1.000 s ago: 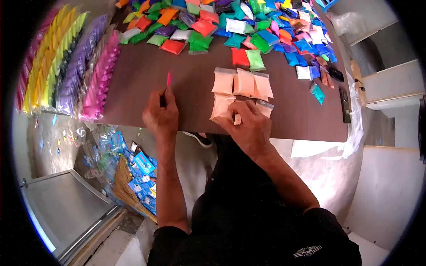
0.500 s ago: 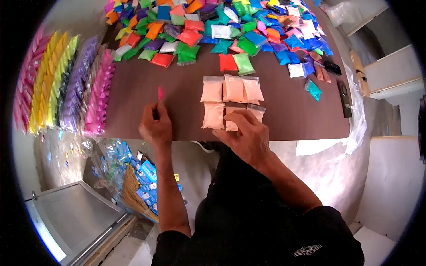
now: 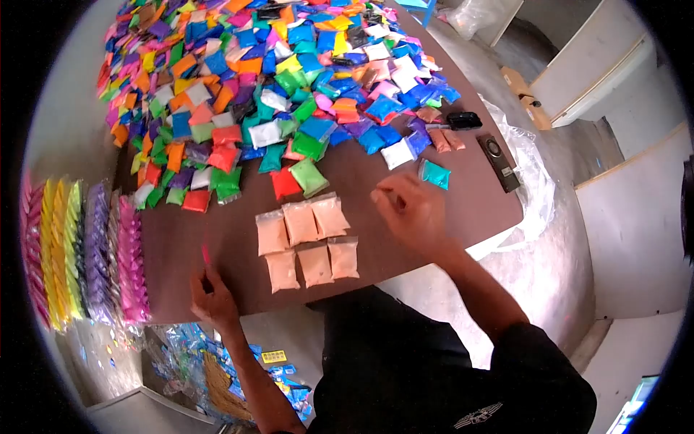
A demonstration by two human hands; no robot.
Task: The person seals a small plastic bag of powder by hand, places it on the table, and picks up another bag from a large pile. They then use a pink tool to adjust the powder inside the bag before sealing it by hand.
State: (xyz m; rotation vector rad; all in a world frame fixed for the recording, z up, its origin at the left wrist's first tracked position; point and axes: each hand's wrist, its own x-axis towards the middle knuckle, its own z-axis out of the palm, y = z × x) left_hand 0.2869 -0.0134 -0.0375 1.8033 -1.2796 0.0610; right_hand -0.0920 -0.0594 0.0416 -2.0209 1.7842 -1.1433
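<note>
My left hand is near the table's front edge, thumb and fingertips pinched on a thin pink strip that points up. To its right, several small clear bags of peach-coloured filling lie flat in two neat rows on the brown table. My right hand is to the right of these bags, somewhat blurred, with its fingers loosely curled and a gap between thumb and forefinger. Nothing shows in it. Beyond that hand lies a teal bag.
A large heap of coloured bags covers the far table. Rows of packed strips in pink, yellow and purple stand at the left. A dark oblong device and a black object lie near the right edge. Wrappers litter the floor.
My right hand has left the peach bags and moved right, uncovering the front row. My left hand still pinches the pink strip. The view has turned, showing more of the heap.
</note>
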